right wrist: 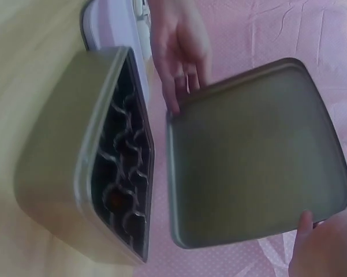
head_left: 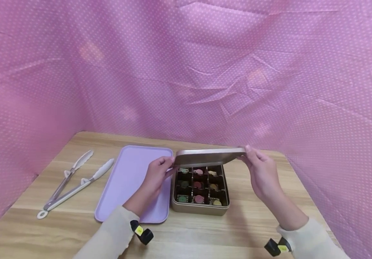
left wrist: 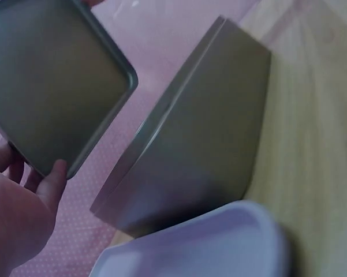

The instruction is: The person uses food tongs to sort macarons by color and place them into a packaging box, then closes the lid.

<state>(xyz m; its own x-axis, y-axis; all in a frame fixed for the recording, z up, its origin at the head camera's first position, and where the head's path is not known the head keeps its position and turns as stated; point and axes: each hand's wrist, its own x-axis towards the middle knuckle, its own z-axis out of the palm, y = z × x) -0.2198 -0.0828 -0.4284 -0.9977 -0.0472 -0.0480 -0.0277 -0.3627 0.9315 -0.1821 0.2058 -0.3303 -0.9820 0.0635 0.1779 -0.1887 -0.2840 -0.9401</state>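
Note:
A square metal tin (head_left: 200, 208) stands on the table with its top uncovered. Its dark divided insert holds several small round sweets in green, pink and yellow rows, one in each compartment. Above the tin's far part, both hands carry its flat metal lid (head_left: 210, 156), tilted, with the hollow underside showing in the right wrist view. My left hand (head_left: 156, 174) pinches the lid's left edge, its thumb on the rim in the left wrist view. At the opposite edge my right hand (head_left: 263, 172) grips the lid, a fingertip (right wrist: 305, 219) over the rim.
Left of the tin lies a lilac tray (head_left: 134, 176), partly under the left forearm. Farther left, a pair of tongs (head_left: 72, 183) with pale tips rests spread on the wooden table (head_left: 198, 241). Pink dotted cloth (head_left: 186, 72) hangs behind and at both sides.

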